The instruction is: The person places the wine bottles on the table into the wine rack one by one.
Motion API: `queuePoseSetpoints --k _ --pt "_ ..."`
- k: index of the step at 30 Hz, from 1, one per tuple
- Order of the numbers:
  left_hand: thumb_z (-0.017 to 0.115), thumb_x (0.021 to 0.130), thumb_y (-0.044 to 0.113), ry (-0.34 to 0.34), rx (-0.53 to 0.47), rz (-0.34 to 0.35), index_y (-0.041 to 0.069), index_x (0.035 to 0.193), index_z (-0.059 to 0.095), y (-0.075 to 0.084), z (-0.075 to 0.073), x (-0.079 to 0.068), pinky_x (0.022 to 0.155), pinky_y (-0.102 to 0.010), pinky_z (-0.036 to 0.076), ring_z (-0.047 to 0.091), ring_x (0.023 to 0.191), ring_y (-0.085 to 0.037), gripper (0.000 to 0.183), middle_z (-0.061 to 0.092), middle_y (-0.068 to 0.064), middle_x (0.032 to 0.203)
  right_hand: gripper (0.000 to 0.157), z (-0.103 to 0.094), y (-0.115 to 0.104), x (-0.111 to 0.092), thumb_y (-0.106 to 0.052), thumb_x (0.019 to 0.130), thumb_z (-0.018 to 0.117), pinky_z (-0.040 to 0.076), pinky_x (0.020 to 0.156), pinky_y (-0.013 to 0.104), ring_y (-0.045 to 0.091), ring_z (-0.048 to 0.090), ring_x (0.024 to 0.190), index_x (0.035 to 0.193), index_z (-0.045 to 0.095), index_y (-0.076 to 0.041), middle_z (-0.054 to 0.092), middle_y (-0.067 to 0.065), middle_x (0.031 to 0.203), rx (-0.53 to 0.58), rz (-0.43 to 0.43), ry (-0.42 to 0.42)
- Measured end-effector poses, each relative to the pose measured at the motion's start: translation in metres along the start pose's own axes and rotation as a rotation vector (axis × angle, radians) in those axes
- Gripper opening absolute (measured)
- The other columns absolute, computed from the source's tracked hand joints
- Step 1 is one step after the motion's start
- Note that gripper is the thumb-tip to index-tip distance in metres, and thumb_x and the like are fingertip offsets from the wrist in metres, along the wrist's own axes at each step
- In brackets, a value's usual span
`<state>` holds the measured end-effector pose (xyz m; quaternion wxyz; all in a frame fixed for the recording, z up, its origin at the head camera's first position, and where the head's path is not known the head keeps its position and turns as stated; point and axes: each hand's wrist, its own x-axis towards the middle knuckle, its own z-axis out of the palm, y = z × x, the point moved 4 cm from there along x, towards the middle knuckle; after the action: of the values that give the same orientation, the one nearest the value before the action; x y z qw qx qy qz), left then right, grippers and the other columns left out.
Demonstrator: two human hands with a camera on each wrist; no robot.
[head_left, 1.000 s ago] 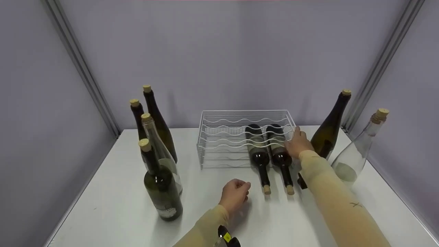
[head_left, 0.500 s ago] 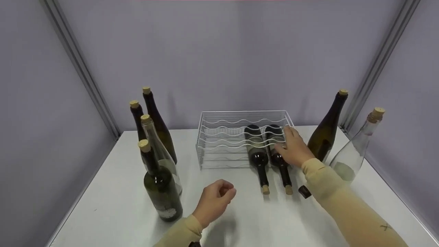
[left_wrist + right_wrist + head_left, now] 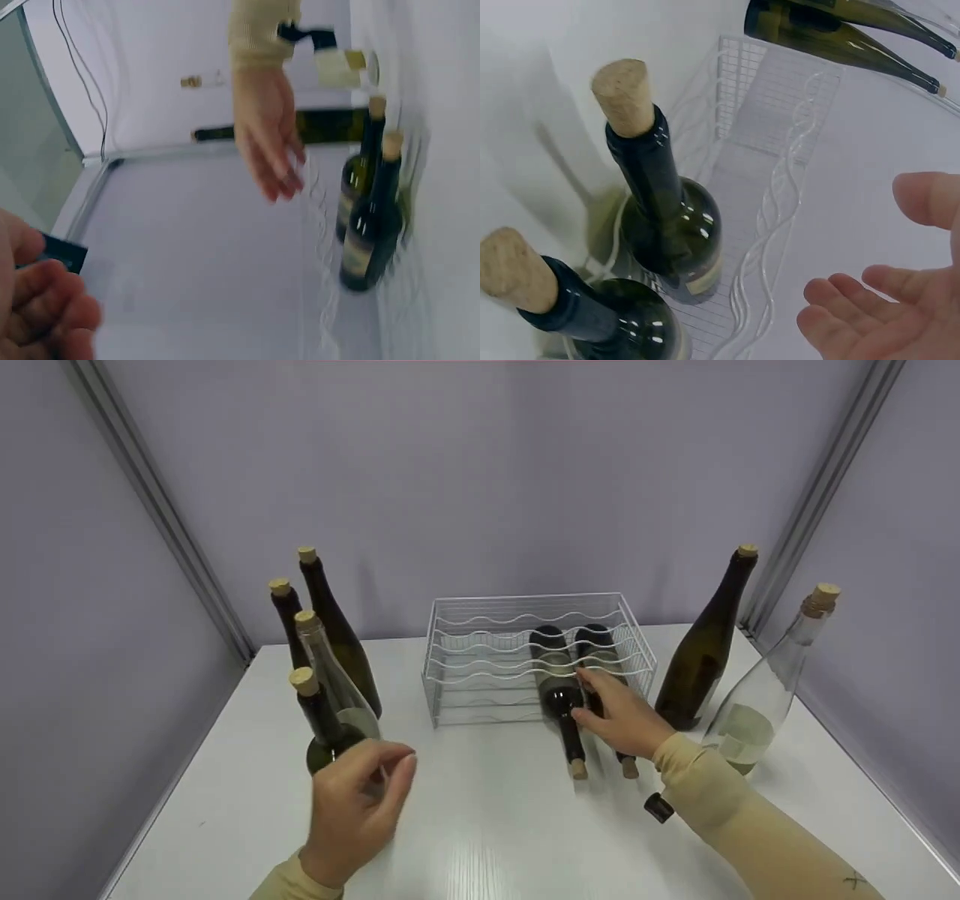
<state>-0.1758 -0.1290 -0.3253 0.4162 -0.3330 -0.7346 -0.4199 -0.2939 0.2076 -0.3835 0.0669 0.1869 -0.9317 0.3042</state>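
Note:
Two dark corked wine bottles, the left one and the right one, lie side by side in the right half of a white wire rack, necks toward the front. My right hand hovers over the right bottle and covers part of it. In the right wrist view the fingers are spread and hold nothing. My left hand, loosely curled and holding nothing, is in front of an upright green bottle, hiding its lower part. The left wrist view shows its bent fingers with nothing in them.
Behind the green bottle stand a clear bottle and two tall dark bottles, one at the back. Right of the rack stand a tall brown bottle and a clear bottle. Walls enclose the white table at the back and sides.
My left hand has moved left and up toward the green bottle. The right hand has come off the rack's right side to over the right bottle. The bottles in the rack stay put.

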Motion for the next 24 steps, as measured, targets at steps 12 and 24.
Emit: queuePoseSetpoints --k 12,24 --pt "0.067 0.08 0.017 0.366 0.116 -0.151 -0.019 0.092 0.045 -0.048 -0.052 -0.011 0.077 -0.027 0.032 0.043 0.084 -0.024 0.044 0.046 -0.021 0.086 0.057 0.023 0.003 0.0 -0.025 0.096 0.06 0.04 0.1 0.049 0.031 0.051 0.121 0.144 0.04 -0.003 0.051 0.014 0.135 0.033 -0.027 -0.052" --pt "0.083 0.074 0.011 0.002 0.029 -0.548 0.0 0.132 0.041 -0.121 -0.031 -0.059 0.093 -0.015 0.04 0.052 0.11 -0.012 0.073 0.053 -0.004 0.119 0.055 0.039 0.007 0.0 -0.022 0.096 0.061 0.04 0.102 0.047 0.029 0.051 0.123 0.143 0.041 -0.002 0.049 0.014 0.139 0.086 -0.01 -0.082"
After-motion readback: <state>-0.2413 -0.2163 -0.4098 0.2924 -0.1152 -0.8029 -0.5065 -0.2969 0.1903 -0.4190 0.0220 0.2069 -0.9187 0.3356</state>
